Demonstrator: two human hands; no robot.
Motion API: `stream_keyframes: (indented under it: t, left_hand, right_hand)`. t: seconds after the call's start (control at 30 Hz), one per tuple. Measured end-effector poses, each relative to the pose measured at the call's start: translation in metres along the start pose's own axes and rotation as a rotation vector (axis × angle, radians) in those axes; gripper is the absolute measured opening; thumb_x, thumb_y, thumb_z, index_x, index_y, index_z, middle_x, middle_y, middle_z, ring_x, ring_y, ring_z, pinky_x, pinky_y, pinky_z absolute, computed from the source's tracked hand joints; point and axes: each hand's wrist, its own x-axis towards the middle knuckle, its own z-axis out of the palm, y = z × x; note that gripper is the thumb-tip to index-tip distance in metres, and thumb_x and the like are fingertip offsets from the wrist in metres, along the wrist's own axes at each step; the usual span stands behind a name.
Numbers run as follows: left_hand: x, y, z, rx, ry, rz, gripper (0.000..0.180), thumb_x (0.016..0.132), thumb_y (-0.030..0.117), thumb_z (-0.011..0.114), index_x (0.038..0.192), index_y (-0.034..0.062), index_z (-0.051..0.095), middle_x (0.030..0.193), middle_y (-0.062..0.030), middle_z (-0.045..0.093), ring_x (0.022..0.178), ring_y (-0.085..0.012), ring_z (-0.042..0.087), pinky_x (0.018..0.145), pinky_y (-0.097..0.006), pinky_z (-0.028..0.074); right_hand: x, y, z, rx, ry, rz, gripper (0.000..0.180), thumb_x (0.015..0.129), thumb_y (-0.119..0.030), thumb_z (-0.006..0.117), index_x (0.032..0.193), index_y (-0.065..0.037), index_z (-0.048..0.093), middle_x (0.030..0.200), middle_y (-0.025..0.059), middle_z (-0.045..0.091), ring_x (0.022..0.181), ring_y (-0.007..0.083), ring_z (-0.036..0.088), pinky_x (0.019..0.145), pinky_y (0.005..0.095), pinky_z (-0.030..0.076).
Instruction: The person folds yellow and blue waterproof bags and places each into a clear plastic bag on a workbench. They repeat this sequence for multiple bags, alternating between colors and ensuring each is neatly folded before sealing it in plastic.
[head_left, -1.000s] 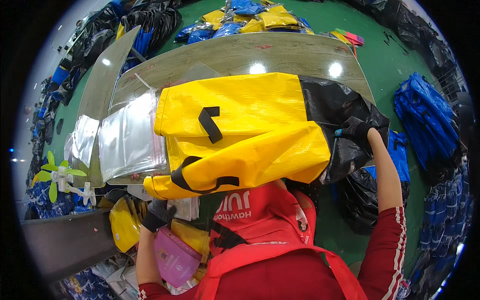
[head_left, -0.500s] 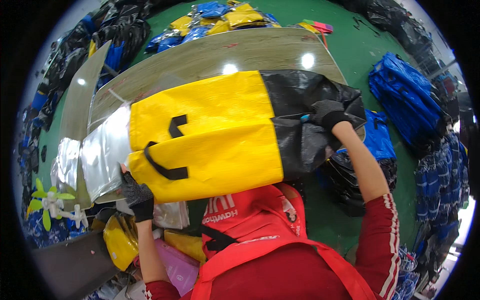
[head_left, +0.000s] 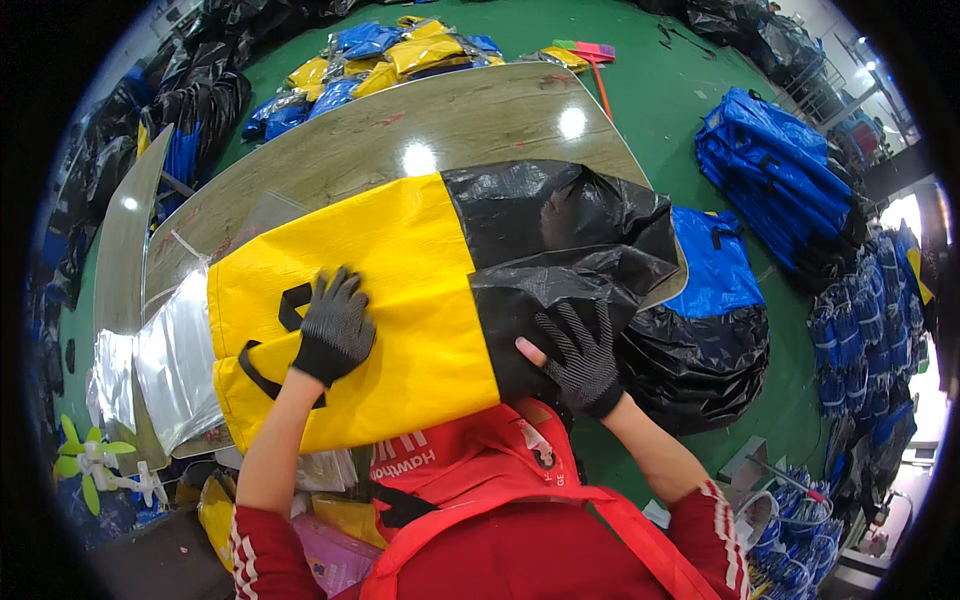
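Observation:
A large woven plastic bag (head_left: 400, 235), yellow with a black section at its right end, lies across the wood-grain table before me. Two black strap handles show on its yellow part. My left hand (head_left: 338, 325), in a dark knit glove, rests flat with fingers stretched on the yellow part, just right of the handles. On the near black part is my right hand (head_left: 582, 355), gloved with a bare thumb tip, its fingers spread. Neither hand grips anything. Clear plastic sleeves (head_left: 180, 360) lie at the bag's left end.
Blue-and-black bags (head_left: 715, 270) are stacked right of the table (head_left: 520, 110), with a taller blue pile (head_left: 770, 165) beyond. Packed yellow and blue bundles (head_left: 400, 55) lie behind the table on the green floor. A small green-bladed fan (head_left: 95, 460) stands at the left.
My left hand has gone from the bag's left edge onto its yellow part. My right hand has let go of the black end and moved nearer me. The bag lies flatter.

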Motion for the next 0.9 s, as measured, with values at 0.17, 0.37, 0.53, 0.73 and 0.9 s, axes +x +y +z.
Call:
stream_keyframes:
  t: [0.17,0.37,0.53,0.73,0.9]
  left_hand:
    - [0.094,0.046,0.042,-0.074,-0.008,0.589,0.047,0.093,0.031,0.05,0.139,0.0198,0.047,0.149,-0.0153,0.038,0.141,-0.0384,0.027,0.116,-0.057,0.005]
    - [0.098,0.076,0.088,0.066,0.001,0.816,0.044,0.097,0.035,0.043,0.138,0.0205,0.049,0.15,-0.0131,0.036,0.141,-0.0374,0.025,0.116,-0.054,0.013]
    - [0.095,0.049,0.061,-0.004,-0.036,0.713,0.045,0.098,0.034,0.042,0.14,0.0181,0.045,0.15,-0.0126,0.036,0.141,-0.0345,0.026,0.115,-0.05,0.015]
    - [0.016,-0.033,-0.008,-0.083,-0.099,0.429,0.046,0.1,0.033,0.04,0.143,0.0153,0.041,0.15,-0.012,0.036,0.14,-0.031,0.028,0.115,-0.045,0.018]
    - [-0.133,-0.129,-0.06,-0.188,-0.117,-0.084,0.047,0.101,0.032,0.039,0.145,0.013,0.037,0.15,-0.0115,0.036,0.139,-0.028,0.029,0.115,-0.042,0.02]
  right_hand:
    - [0.021,-0.008,-0.013,0.223,-0.356,0.362,0.025,0.086,-0.029,0.061,0.094,-0.007,0.07,0.093,0.0122,0.069,0.091,0.0316,0.064,0.084,0.0402,0.051]
    - [0.151,0.072,-0.014,0.032,-0.773,0.289,0.043,0.08,-0.049,0.063,0.103,-0.013,0.07,0.106,0.0136,0.069,0.095,0.032,0.066,0.081,0.0431,0.052]
    - [0.147,0.123,0.084,0.241,-0.61,0.255,0.05,0.078,-0.056,0.064,0.113,-0.02,0.07,0.107,0.0115,0.069,0.098,0.0331,0.065,0.085,0.0406,0.051]
    - [0.124,0.157,0.104,0.089,-0.658,0.587,0.052,0.076,-0.06,0.064,0.096,-0.014,0.074,0.095,0.0179,0.069,0.09,0.0373,0.066,0.08,0.0432,0.052]
    - [0.14,0.164,0.114,0.166,-0.719,0.623,0.057,0.077,-0.06,0.06,0.093,-0.008,0.073,0.095,0.0216,0.068,0.089,0.0396,0.065,0.081,0.0443,0.051]
